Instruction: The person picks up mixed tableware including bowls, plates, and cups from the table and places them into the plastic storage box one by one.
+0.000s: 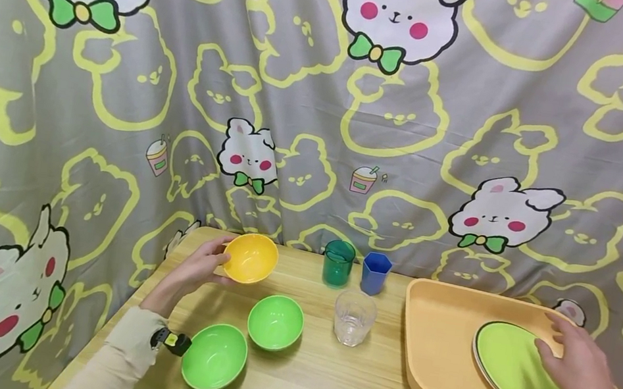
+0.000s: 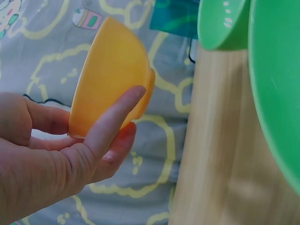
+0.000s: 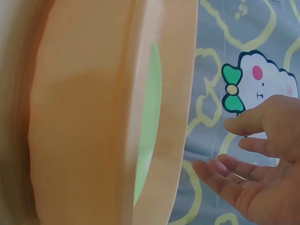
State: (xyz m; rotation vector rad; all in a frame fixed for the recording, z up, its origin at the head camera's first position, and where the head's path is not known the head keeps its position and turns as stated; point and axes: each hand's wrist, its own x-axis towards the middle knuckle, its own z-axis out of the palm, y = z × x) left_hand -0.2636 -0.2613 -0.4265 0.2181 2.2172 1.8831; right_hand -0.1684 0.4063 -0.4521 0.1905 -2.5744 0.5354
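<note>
My left hand (image 1: 205,264) grips a yellow bowl (image 1: 252,259) by its side at the back left of the table. In the left wrist view the bowl (image 2: 112,77) is tilted, with thumb and fingers around its rim and base. Two green bowls, a smaller one (image 1: 275,323) and a larger one (image 1: 214,357), stand on the table in front of it. Over the right part of an orange tray (image 1: 436,371) hovers my right hand (image 1: 582,369), its fingers spread and holding nothing. A green plate (image 1: 520,370) lies in the tray below that hand.
A dark green cup (image 1: 338,265) and a blue cup (image 1: 375,274) stand near the table's back edge. A clear glass (image 1: 353,320) is between the bowls and the tray. A patterned grey curtain (image 1: 311,115) hangs behind and to the left of the wooden table (image 1: 320,388).
</note>
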